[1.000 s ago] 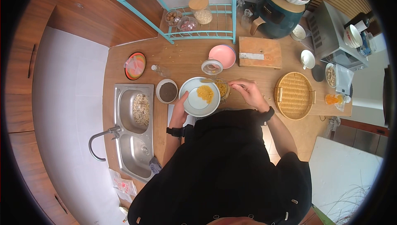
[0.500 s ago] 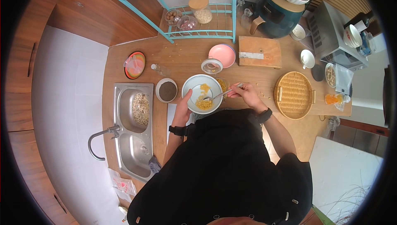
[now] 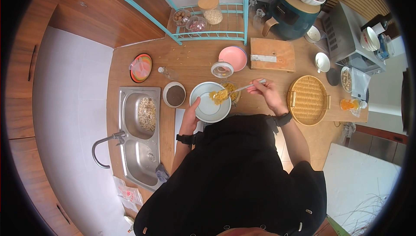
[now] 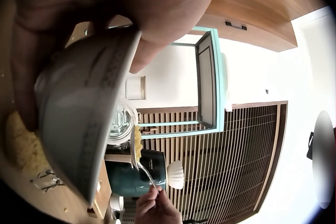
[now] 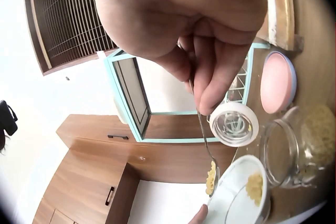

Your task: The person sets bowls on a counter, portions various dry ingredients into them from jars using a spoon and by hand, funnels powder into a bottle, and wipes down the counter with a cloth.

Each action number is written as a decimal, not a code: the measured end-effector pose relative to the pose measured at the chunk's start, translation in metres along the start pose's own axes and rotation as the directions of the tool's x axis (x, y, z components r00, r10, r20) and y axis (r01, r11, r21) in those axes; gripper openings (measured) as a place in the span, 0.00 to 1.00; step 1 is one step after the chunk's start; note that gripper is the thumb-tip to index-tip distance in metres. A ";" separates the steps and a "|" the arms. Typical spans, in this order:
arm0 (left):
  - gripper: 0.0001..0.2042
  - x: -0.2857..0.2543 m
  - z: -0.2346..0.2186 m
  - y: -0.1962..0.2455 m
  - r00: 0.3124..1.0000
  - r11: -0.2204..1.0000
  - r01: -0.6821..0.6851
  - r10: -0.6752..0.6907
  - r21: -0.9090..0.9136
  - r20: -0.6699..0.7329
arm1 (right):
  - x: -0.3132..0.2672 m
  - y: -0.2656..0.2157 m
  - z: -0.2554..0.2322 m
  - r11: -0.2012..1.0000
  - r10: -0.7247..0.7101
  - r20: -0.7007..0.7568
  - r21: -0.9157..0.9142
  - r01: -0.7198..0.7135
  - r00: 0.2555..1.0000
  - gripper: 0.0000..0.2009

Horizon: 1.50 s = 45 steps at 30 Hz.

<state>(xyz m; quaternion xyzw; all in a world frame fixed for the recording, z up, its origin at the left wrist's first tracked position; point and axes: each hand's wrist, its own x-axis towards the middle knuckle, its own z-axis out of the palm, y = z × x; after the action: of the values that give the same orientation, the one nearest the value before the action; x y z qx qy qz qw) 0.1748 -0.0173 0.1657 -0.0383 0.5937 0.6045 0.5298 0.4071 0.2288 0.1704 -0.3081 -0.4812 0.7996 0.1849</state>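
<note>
White bowl (image 3: 205,109) holding yellow pieces (image 5: 255,188)

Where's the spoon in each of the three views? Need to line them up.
Head: spoon just above and right of centre, pinched in the right hand.
Left wrist: spoon low, left of centre, past the bowl's rim.
Right wrist: spoon right of centre, running down from the fingers toward the bottom.
Shared landmark: turquoise shelf, top in head, upper right in left wrist, mid-frame in right wrist.
</note>
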 end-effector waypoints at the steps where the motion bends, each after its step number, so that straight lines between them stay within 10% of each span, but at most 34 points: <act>1: 0.23 -0.002 -0.001 0.002 0.999 1.000 -0.027 0.026 -0.010 -0.022 | -0.002 -0.004 -0.002 1.000 0.001 -0.001 0.001 -0.001 1.000 0.15; 4: 0.23 -0.007 -0.003 0.007 0.989 0.991 -0.116 0.121 0.062 -0.084 | -0.005 -0.010 -0.003 0.981 -0.144 -0.059 -0.137 0.134 0.988 0.14; 9: 0.23 -0.005 -0.007 0.011 0.981 0.979 -0.157 0.170 0.131 -0.094 | -0.024 -0.015 0.020 0.547 -0.391 0.119 -0.768 0.334 0.913 0.10; 16: 0.22 -0.002 0.003 0.015 0.993 0.993 -0.114 0.115 0.025 -0.018 | -0.012 -0.018 0.034 0.648 -0.488 0.250 -0.538 0.539 0.837 0.09; 21: 0.23 -0.001 0.004 0.018 0.988 0.983 -0.153 0.155 0.098 -0.014 | 0.002 0.002 0.016 0.892 -0.190 0.231 -0.365 0.266 0.954 0.12; 36: 0.24 -0.004 0.024 0.017 0.998 0.994 -0.065 0.064 0.084 0.012 | -0.005 0.020 0.028 0.967 0.249 0.089 0.032 -0.253 0.964 0.16; 45: 0.25 -0.002 0.016 0.010 0.997 0.986 -0.069 0.073 0.149 -0.021 | -0.006 0.002 0.009 1.000 0.022 0.030 -0.022 -0.021 0.999 0.16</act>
<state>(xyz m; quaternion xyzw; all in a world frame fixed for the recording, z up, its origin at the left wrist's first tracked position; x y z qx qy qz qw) 0.1780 -0.0041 0.1784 0.0142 0.6450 0.5767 0.5012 0.4053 0.2183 0.1736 -0.3033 -0.4891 0.8009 0.1657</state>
